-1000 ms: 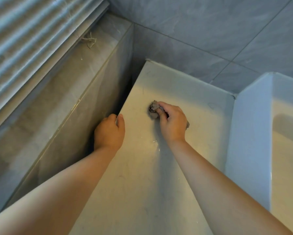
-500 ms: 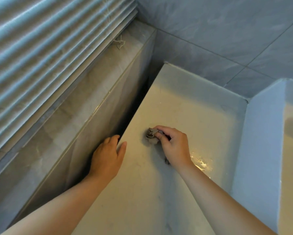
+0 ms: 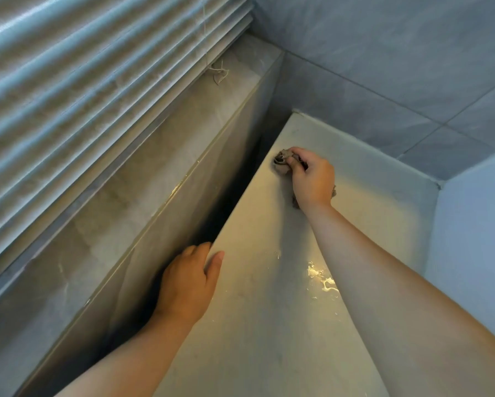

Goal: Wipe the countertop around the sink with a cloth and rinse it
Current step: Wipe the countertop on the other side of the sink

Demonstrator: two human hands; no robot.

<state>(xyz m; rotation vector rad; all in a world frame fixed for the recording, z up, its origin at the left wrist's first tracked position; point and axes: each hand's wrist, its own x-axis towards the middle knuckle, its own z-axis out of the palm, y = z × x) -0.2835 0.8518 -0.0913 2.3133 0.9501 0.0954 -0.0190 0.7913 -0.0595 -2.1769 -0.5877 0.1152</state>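
The right hand (image 3: 312, 179) has its grip tight round a small, scrunched-up brown-grey cloth (image 3: 282, 161). It presses the cloth down on the pale, smooth stone bench (image 3: 269, 325), near the far left edge. The left hand (image 3: 187, 285) rests on the bench's left edge, its grip loose and holding nothing. A little shiny puddle of water (image 3: 323, 279) lies just beside the right arm.

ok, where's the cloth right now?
Head view: the cloth is bunched under the right hand on the countertop, near its left edge, toward the far wall.
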